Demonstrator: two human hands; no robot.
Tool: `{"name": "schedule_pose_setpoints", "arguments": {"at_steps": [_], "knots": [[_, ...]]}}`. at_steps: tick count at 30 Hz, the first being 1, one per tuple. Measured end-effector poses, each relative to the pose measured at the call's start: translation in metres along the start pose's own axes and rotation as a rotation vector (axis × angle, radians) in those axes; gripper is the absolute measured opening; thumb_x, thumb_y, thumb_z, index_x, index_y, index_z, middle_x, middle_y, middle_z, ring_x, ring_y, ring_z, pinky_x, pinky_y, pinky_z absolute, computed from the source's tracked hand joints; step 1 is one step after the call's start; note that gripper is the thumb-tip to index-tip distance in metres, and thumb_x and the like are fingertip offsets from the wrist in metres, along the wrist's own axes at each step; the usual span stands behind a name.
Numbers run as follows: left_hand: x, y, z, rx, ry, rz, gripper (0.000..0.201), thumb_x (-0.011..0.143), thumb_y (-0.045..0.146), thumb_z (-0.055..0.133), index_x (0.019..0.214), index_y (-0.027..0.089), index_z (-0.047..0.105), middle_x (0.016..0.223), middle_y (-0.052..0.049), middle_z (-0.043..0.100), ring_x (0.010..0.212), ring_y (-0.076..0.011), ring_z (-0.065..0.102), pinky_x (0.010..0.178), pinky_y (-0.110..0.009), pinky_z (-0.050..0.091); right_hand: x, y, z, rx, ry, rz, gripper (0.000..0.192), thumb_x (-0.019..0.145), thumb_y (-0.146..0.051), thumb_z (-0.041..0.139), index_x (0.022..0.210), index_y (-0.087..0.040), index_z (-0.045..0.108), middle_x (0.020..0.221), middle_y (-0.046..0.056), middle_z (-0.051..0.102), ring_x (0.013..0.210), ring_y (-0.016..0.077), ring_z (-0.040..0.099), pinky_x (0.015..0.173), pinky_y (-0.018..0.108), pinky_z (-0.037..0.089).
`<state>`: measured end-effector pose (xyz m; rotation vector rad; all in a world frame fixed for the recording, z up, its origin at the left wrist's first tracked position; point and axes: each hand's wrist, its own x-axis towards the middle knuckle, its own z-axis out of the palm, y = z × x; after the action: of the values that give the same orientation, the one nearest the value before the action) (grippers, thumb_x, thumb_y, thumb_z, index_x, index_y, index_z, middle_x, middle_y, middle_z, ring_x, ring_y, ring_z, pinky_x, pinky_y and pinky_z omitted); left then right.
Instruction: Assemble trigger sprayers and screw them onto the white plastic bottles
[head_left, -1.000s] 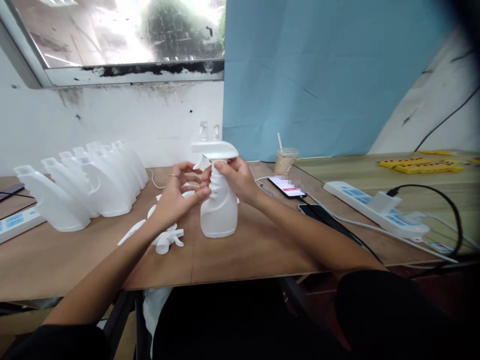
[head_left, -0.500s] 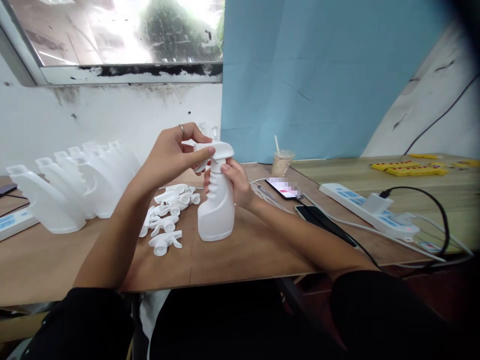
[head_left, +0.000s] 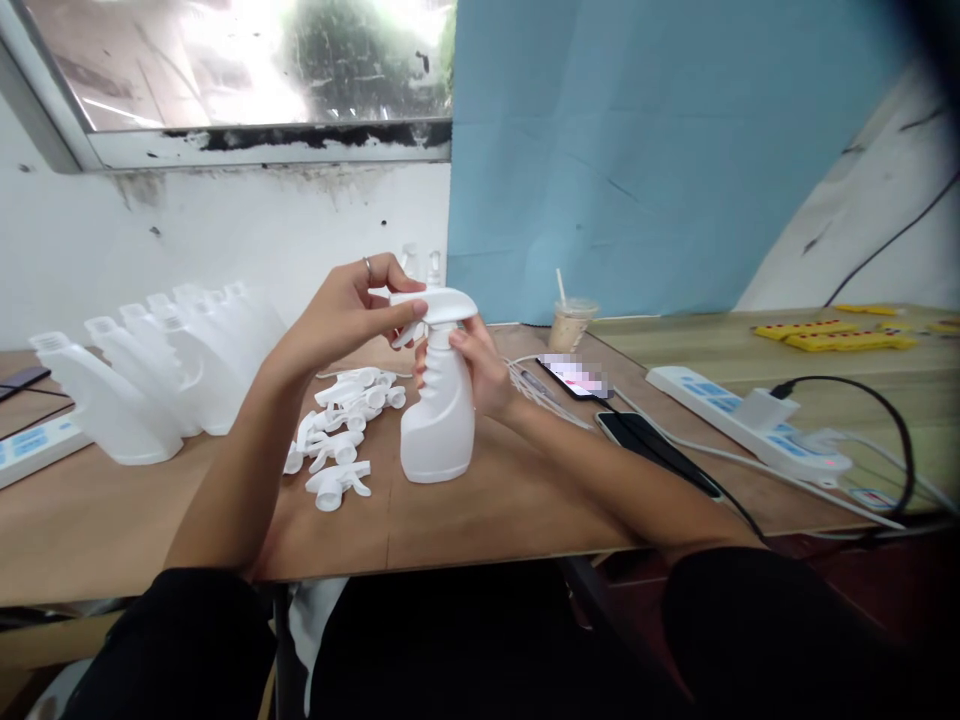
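Note:
A white spray bottle (head_left: pixel 438 430) stands upright on the wooden table (head_left: pixel 525 510) in front of me. Its white trigger sprayer head (head_left: pixel 448 305) sits on the neck, nozzle pointing left. My left hand (head_left: pixel 367 305) pinches the nozzle end of the head between thumb and fingers. Around the bottle's neck, from the right, my right hand (head_left: pixel 482 365) is closed, its thumb at the collar and fingertips showing on the left side. Several loose trigger sprayers (head_left: pixel 337 484) lie in a pile left of the bottle.
Several open white bottles (head_left: pixel 120 410) stand in a group at the left. On the right are a drink cup (head_left: pixel 574 325), a lit phone (head_left: pixel 574 376), a dark phone (head_left: pixel 652 450), and a power strip (head_left: pixel 750 430) with cables. A blue cloth (head_left: pixel 600 150) hangs behind.
The sprayer head has turned a little on the bottle and now shows more of its side, with my left hand still on it. The camera view has shifted slightly.

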<state>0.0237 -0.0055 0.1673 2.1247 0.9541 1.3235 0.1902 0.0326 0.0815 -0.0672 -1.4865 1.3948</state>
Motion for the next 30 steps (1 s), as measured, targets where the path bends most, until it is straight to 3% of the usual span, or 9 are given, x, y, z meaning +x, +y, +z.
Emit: {"name": "schedule_pose_setpoints", "arguments": {"at_steps": [8, 13, 17, 21, 26, 30], "knots": [[0.004, -0.008, -0.001, -0.151, -0.081, -0.121, 0.024, 0.079, 0.035, 0.071, 0.083, 0.018, 0.055, 0.077, -0.001, 0.064, 0.054, -0.0085, 0.056, 0.050, -0.022, 0.044, -0.002, -0.001, 0.002, -0.035, 0.111, 0.094, 0.048, 0.081, -0.040, 0.072, 0.111, -0.024, 0.038, 0.074, -0.002, 0.063, 0.058, 0.0142, 0.063, 0.054, 0.029, 0.052], [0.003, -0.013, -0.006, -0.038, -0.083, -0.125, 0.018, 0.082, 0.033, 0.069, 0.084, 0.018, 0.059, 0.088, -0.003, 0.064, 0.063, -0.0087, 0.054, 0.055, -0.023, 0.043, -0.003, 0.000, 0.001, 0.043, 0.066, 0.158, 0.044, 0.086, -0.048, 0.065, 0.111, -0.019, 0.044, 0.077, 0.003, 0.064, 0.063, 0.0159, 0.064, 0.057, 0.030, 0.051], [0.003, -0.016, -0.011, -0.030, -0.128, -0.151, 0.017, 0.085, 0.034, 0.066, 0.086, 0.018, 0.060, 0.080, -0.001, 0.060, 0.065, -0.0093, 0.052, 0.057, -0.023, 0.042, -0.002, 0.000, 0.000, -0.024, 0.065, 0.174, 0.044, 0.085, -0.039, 0.069, 0.115, -0.020, 0.042, 0.073, 0.000, 0.063, 0.059, 0.0146, 0.062, 0.056, 0.028, 0.048], [0.002, -0.011, -0.013, -0.011, -0.159, -0.152, 0.019, 0.089, 0.036, 0.062, 0.084, 0.018, 0.059, 0.081, -0.001, 0.061, 0.066, -0.0095, 0.052, 0.059, -0.023, 0.043, -0.003, -0.001, 0.001, 0.053, 0.028, 0.190, 0.047, 0.085, -0.046, 0.066, 0.116, -0.020, 0.043, 0.077, 0.001, 0.062, 0.062, 0.0148, 0.061, 0.058, 0.030, 0.049], [0.000, -0.004, -0.012, 0.105, -0.130, -0.103, 0.017, 0.088, 0.035, 0.062, 0.085, 0.018, 0.060, 0.085, -0.001, 0.063, 0.069, -0.0096, 0.054, 0.060, -0.022, 0.043, -0.003, 0.000, 0.003, -0.035, 0.111, 0.235, 0.045, 0.080, -0.040, 0.073, 0.109, -0.021, 0.045, 0.072, -0.001, 0.061, 0.058, 0.0135, 0.059, 0.056, 0.028, 0.049], [-0.001, -0.004, -0.011, 0.170, -0.101, -0.086, 0.019, 0.088, 0.036, 0.062, 0.083, 0.017, 0.060, 0.088, -0.003, 0.065, 0.068, -0.0096, 0.055, 0.061, -0.023, 0.045, -0.002, 0.000, 0.003, 0.059, 0.072, 0.205, 0.043, 0.082, -0.048, 0.069, 0.108, -0.020, 0.047, 0.077, 0.001, 0.061, 0.063, 0.0146, 0.061, 0.059, 0.030, 0.052]]}}
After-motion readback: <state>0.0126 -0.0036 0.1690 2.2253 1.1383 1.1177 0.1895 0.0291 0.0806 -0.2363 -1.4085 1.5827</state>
